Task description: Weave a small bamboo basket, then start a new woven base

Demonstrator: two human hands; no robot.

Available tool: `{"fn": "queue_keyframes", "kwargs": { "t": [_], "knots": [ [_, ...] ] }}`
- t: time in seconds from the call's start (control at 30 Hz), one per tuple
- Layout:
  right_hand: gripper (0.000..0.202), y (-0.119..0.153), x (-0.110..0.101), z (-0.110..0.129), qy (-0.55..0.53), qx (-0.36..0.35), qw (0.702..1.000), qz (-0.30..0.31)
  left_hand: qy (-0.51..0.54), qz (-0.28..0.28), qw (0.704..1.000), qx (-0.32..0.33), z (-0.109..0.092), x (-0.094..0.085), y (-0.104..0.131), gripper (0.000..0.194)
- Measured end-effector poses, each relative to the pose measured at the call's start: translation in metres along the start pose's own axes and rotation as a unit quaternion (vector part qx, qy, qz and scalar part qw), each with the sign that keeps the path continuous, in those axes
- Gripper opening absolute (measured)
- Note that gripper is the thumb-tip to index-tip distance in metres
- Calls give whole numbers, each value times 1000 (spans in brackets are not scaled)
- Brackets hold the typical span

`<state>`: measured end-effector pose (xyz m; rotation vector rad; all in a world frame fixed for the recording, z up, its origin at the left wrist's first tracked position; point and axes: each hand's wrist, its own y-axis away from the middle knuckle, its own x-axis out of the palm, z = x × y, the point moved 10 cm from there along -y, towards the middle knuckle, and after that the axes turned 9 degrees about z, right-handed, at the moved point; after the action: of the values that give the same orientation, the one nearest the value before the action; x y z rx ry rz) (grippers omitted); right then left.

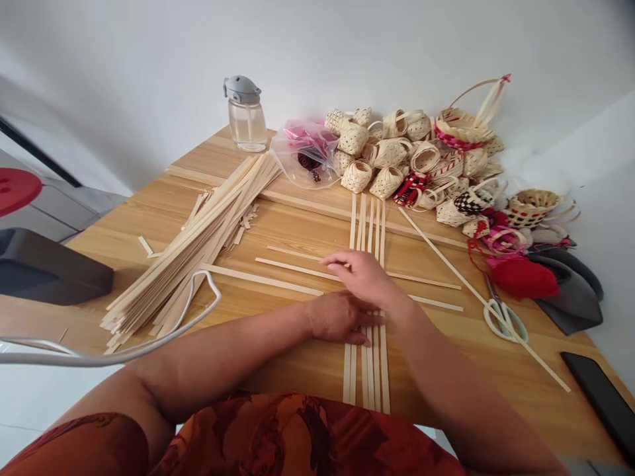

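Note:
Several pale lengthwise strips [368,377] lie side by side on the wooden table, crossed by thin horizontal strips [436,303]. My left hand [342,317] rests over the lengthwise strips with its fingers apart, pressing on them. Just above it my right hand [360,274] is closed, thumb and index finger close together over the crossing; whatever they pinch is too hidden to name. Both hands cover most of the crossing. Another flat strip [268,279] lies left of my hands, its right end near my left hand.
A large strip bundle [198,244] and white cable [183,330] lie left. Behind stand a bottle [247,122], a plastic bag [305,155] and small woven baskets [391,152]. At right are scissors [505,320], a long strip [446,258], red yarn [526,276] and a phone [598,396].

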<state>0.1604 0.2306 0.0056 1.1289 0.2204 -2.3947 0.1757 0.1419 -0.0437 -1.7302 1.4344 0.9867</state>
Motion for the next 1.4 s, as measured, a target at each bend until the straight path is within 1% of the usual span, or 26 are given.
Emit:
{"fn": "queue_keyframes", "kwargs": {
  "t": [0.03, 0.1, 0.17, 0.2, 0.27, 0.4, 0.57, 0.7, 0.9, 0.97, 1.03, 1.13, 1.2, 1.27, 1.3, 1.4],
  "knots": [
    [28, 8, -12, -13, 25, 24, 999, -26, -3, -8, 1000, 15, -1, 0, 0, 54],
    [32, 23, -30, -42, 77, 83, 992, -55, -10, -21, 999, 32, -1, 1, -1, 55],
    [34, 33, -34, -62, 126, 110, 985, -49, -10, -24, 999, 37, 0, 3, -2, 54],
    [36, 37, -33, -68, 147, 113, 982, -47, -8, -23, 999, 37, 0, 4, -2, 54],
    [39, 40, -27, -72, 177, 113, 977, -44, -6, -19, 999, 35, 0, 4, -2, 54],
    [42, 42, -18, -67, 195, 132, 971, -38, -12, -13, 999, 37, -2, 2, -1, 55],
    [42, 45, -15, -58, 195, 147, 970, -16, -10, -12, 999, 38, -2, 0, -1, 55],
    [42, 50, -13, -60, 193, 158, 968, -21, -8, -22, 999, 39, -3, -3, -2, 54],
    [44, 50, -9, -62, 158, 129, 978, -37, -9, -24, 999, 36, -4, -3, -1, 52],
    [41, 53, -14, -64, 138, 114, 983, -44, -10, -21, 999, 32, -3, -2, 0, 54],
    [35, 61, -30, -73, 118, 114, 984, -72, -10, -9, 1000, 25, -1, 1, 0, 56],
    [23, 84, -62, -104, 126, 164, 970, -126, -5, 6, 1000, 15, 1, 5, 0, 57],
    [18, 98, -75, -128, 140, 203, 962, -121, -1, 5, 1000, 14, 2, 6, 0, 57],
    [16, 106, -79, -143, 131, 209, 963, -111, 2, 3, 1000, 14, 2, 6, 0, 57],
    [15, 107, -79, -146, 123, 202, 965, -109, 2, 2, 1000, 15, 2, 6, -1, 57],
    [15, 103, -75, -145, 108, 176, 972, -112, -2, 5, 1000, 15, 2, 7, -1, 57]
  ]
}}
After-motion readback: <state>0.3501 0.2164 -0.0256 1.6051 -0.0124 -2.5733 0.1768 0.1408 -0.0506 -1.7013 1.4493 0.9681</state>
